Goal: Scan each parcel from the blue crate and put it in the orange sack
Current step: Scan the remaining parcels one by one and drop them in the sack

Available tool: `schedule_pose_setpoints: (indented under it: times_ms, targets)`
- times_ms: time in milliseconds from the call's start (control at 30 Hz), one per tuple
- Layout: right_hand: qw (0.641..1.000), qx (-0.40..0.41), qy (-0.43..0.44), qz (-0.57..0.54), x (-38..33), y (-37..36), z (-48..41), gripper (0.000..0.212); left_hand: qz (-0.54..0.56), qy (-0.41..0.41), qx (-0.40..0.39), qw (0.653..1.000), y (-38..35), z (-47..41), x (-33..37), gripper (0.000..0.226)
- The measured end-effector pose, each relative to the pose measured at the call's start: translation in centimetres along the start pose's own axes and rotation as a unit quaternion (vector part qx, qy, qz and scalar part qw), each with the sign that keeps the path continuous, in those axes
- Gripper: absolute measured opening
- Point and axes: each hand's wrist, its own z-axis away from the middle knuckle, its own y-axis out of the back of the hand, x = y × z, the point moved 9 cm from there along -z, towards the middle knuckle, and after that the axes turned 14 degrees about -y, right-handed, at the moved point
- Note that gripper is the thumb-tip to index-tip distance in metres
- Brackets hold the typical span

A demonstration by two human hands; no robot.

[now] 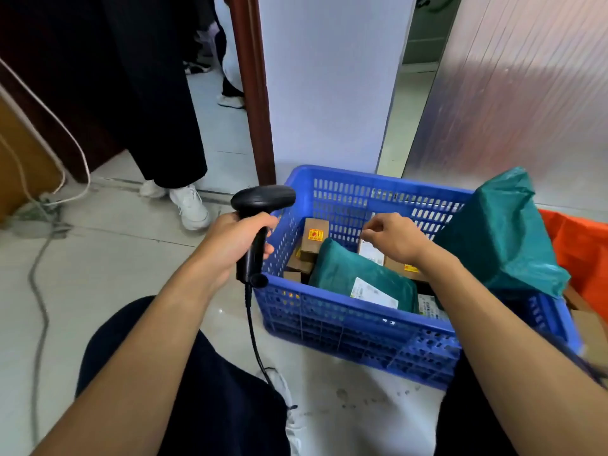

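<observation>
The blue crate (345,327) stands on the floor in front of me. It holds a green mailer bag (348,271) with a white label and several small cardboard boxes (314,240). My left hand (237,245) grips a black corded barcode scanner (260,205) just left of the crate. My right hand (391,236) hovers inside the crate over a box with a white label (373,253), fingers curled; I cannot tell whether it touches it. A large green bag (500,235) leans on the crate's right side. The orange sack (582,251) shows at the right edge.
A person in black trousers and white shoes (189,205) stands to the left behind the crate. Cables (39,291) trail over the tiled floor at left. A brown door frame (253,93) and a white wall rise behind the crate. A cardboard box (589,324) sits under the sack.
</observation>
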Motion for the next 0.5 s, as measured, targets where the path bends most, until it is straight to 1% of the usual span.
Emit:
schedule_pose_setpoints:
  times_ms: [133, 233, 300, 400, 500]
  targets:
    - [0.999, -0.011, -0.02, 0.032, 1.0, -0.4, -3.0, 0.025, -0.038, 0.008, -0.046, 0.998, -1.2, -4.0, 0.6, 0.009]
    - [0.994, -0.024, -0.039, 0.102, 3.1, -0.2, -5.5, 0.03, -0.047, 0.024, -0.101, 0.993, -4.1, -6.3, 0.4, 0.007]
    - [0.988, -0.03, -0.06, 0.138, 5.4, -0.1, -7.3, 0.027, -0.049, 0.031, -0.13, 0.99, -6.7, -7.0, 0.0, 0.005]
    - [0.983, -0.032, -0.086, 0.157, 9.6, -0.6, -9.7, 0.023, -0.048, 0.027, -0.173, 0.983, -10.4, -7.6, -0.4, 0.006]
    - [0.971, -0.062, -0.128, 0.191, 14.3, -2.3, -11.3, 0.03, -0.049, 0.031, -0.21, 0.976, -13.6, -8.6, -0.8, 0.007]
